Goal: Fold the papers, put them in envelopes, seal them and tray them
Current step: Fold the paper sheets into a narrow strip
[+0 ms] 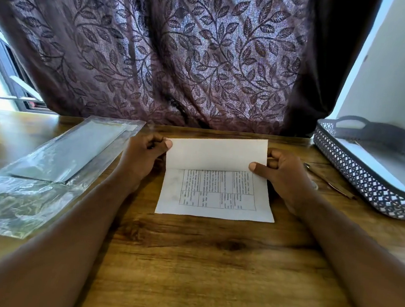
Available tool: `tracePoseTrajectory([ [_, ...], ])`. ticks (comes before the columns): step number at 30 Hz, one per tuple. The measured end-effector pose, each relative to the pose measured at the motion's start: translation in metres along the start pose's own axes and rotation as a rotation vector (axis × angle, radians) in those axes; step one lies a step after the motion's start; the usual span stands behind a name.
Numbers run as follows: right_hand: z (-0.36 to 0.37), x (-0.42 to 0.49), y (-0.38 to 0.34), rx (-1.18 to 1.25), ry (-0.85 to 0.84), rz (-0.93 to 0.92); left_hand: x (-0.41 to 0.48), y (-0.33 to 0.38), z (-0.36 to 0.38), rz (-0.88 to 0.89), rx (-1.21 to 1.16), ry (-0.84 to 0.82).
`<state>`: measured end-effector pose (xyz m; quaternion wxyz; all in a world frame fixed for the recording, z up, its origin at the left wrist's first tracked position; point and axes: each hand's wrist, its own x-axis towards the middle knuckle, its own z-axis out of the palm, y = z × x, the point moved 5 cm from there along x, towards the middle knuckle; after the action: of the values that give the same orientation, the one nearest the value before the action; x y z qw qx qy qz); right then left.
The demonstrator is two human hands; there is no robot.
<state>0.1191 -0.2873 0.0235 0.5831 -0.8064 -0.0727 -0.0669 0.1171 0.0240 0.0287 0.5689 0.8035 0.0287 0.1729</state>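
Observation:
A white sheet of paper [216,179] with a printed table lies on the wooden table in front of me, its far part folded over toward me so the blank back shows. My left hand [144,155] pinches the folded flap at its left edge, thumb on top. My right hand [281,173] pinches the flap at its right edge, thumb pressing near the fold's lower line. A clear plastic pack of envelopes [54,161] lies to the left. A grey lattice tray [358,173] stands at the right with a white sheet or envelope inside.
A pen [330,181] lies between my right hand and the tray. A patterned brown curtain [181,52] hangs right behind the table's far edge. A white wall stands behind the tray. Bare wooden tabletop [210,265] stretches toward me.

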Motion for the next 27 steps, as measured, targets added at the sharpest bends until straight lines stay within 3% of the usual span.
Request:
tracePoseTrajectory([
  [4,-0.002,0.001,0.003,0.134,0.037,0.021,-0.006,0.001,0.016,-0.061,-0.227,-0.264],
  [7,-0.006,0.003,0.006,0.243,0.069,0.053,-0.009,0.001,0.027,-0.061,-0.224,-0.376],
  [14,-0.003,0.001,0.005,0.445,0.054,0.104,-0.009,0.003,0.023,-0.096,-0.416,-0.317],
  [18,-0.001,0.003,0.006,0.381,0.027,0.108,-0.007,0.001,0.016,-0.087,-0.422,-0.3],
  [23,0.001,0.001,0.006,0.47,0.008,0.145,-0.007,0.0,0.017,-0.05,-0.393,-0.301],
  [27,0.003,0.003,0.009,0.264,0.004,0.058,-0.004,-0.005,0.02,-0.025,-0.309,-0.315],
])
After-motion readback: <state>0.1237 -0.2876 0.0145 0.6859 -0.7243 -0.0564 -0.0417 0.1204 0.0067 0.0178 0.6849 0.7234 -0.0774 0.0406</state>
